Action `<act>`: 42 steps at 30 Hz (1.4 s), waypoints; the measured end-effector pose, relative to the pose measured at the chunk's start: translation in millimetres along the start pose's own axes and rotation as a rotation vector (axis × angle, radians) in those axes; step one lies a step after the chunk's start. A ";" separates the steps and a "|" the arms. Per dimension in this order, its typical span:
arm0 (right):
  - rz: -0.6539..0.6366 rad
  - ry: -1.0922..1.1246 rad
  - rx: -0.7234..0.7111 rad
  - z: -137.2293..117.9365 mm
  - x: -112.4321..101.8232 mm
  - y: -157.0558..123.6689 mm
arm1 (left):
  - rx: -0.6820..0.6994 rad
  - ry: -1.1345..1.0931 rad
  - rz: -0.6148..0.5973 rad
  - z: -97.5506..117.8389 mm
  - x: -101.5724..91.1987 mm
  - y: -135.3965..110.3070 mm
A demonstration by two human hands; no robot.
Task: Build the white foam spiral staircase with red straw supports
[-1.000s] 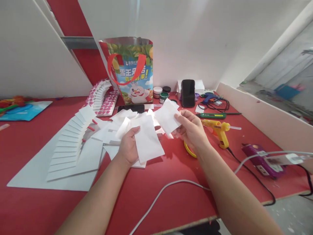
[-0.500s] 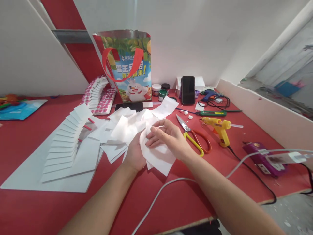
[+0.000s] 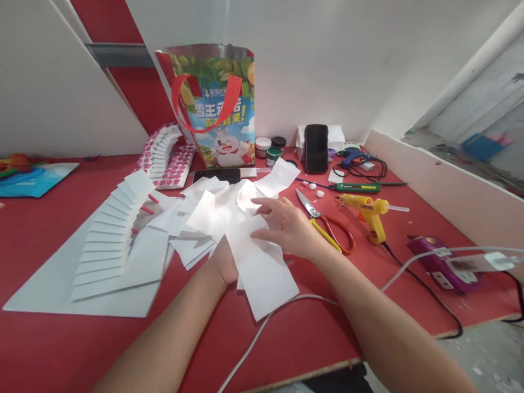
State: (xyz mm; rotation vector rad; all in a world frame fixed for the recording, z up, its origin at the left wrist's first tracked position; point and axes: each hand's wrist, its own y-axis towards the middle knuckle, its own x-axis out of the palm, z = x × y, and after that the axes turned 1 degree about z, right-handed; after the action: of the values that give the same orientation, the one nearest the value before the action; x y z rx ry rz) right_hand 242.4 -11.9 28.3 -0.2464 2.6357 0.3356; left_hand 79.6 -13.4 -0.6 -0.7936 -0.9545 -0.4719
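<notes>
A white paper sheet (image 3: 266,273) lies over my left hand (image 3: 225,263), which supports it from below; that hand's fingers are hidden behind the paper. A second white piece shows under its edges. My right hand (image 3: 292,226) hovers at the sheet's upper right, fingers curved and apart from the thumb, whose tip is at the paper's surface. Just beyond both hands lies a loose pile of white paper pieces (image 3: 200,213). Scissors (image 3: 315,210) with one yellow and one red handle rest right of my right hand.
At left, a fanned row of white strips (image 3: 106,229) stands on a white board (image 3: 45,289). A printed bag (image 3: 225,120), paint jars (image 3: 273,156) and a phone (image 3: 316,148) stand behind. A yellow glue gun (image 3: 370,213) and a purple device (image 3: 442,262) lie right; a white cable (image 3: 254,344) crosses the front.
The paper, curved between both hands before, now lies flatter and extends toward me over my left hand. My right hand has opened and moved slightly right, off the sheet's middle.
</notes>
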 end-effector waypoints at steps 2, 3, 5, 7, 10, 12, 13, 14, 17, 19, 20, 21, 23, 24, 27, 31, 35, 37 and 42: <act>0.037 -0.001 0.060 0.3 1.7 1.5 | -0.015 0.013 0.010 0.0 -1.1 1.0; 0.073 0.005 0.098 1.5 2.0 2.7 | -0.012 0.006 0.009 0.6 -1.6 1.4; 0.139 0.029 0.171 5.1 1.3 5.7 | -0.005 -0.021 -0.016 2.6 -2.2 1.8; 0.169 0.065 0.218 8.6 -0.3 8.3 | -0.024 -0.029 -0.054 4.8 -2.5 1.8; 0.146 0.122 0.243 11.2 -2.5 10.1 | -0.018 -0.017 -0.096 6.8 -3.6 1.5; 0.125 0.136 0.244 11.1 -3.6 9.9 | -0.006 0.001 -0.112 7.2 -5.3 1.0; 0.114 0.136 0.243 10.8 -4.3 9.6 | -0.007 0.015 -0.119 7.2 -6.4 0.6; 0.103 0.134 0.240 10.5 -5.3 9.2 | -0.012 0.032 -0.130 7.0 -7.6 0.0; 0.087 0.142 0.241 10.1 -9.9 7.8 | -0.007 0.093 -0.157 5.6 -9.9 -3.0; 0.071 0.172 0.252 10.5 -13.2 6.8 | 0.006 0.148 -0.145 4.5 -9.2 -5.3; 0.060 0.185 0.257 10.9 -14.6 6.4 | 0.015 0.184 -0.124 3.9 -8.2 -6.2; 0.048 0.190 0.262 11.5 -16.0 6.0 | 0.027 0.219 -0.097 3.5 -6.8 -7.0; 0.033 0.180 0.266 12.7 -18.5 5.4 | 0.048 0.274 -0.046 2.8 -3.9 -7.3; 0.028 0.172 0.268 13.4 -19.9 5.3 | 0.060 0.286 -0.026 2.5 -2.8 -7.0; 0.005 0.177 0.270 15.7 -24.7 5.4 | 0.091 0.294 0.023 2.2 -2.8 -4.5; -0.032 0.208 0.226 17.0 -29.1 5.5 | 0.113 0.294 0.069 1.8 -7.9 -1.7; -0.010 0.180 0.207 14.2 -28.7 5.3 | 0.126 0.279 0.082 1.6 -8.3 -2.0; -0.033 0.202 0.223 13.2 -28.6 5.4 | 0.130 0.246 0.070 2.2 -5.5 -2.2; -0.046 0.238 0.256 18.5 -28.9 7.7 | 0.070 0.106 0.027 5.2 0.1 0.6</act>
State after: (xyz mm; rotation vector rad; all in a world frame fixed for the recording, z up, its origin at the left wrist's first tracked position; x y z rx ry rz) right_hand 273.8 3.8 27.6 -0.2765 2.8643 -0.0517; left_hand 77.3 -9.0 1.0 -0.7108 -0.8565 -0.4503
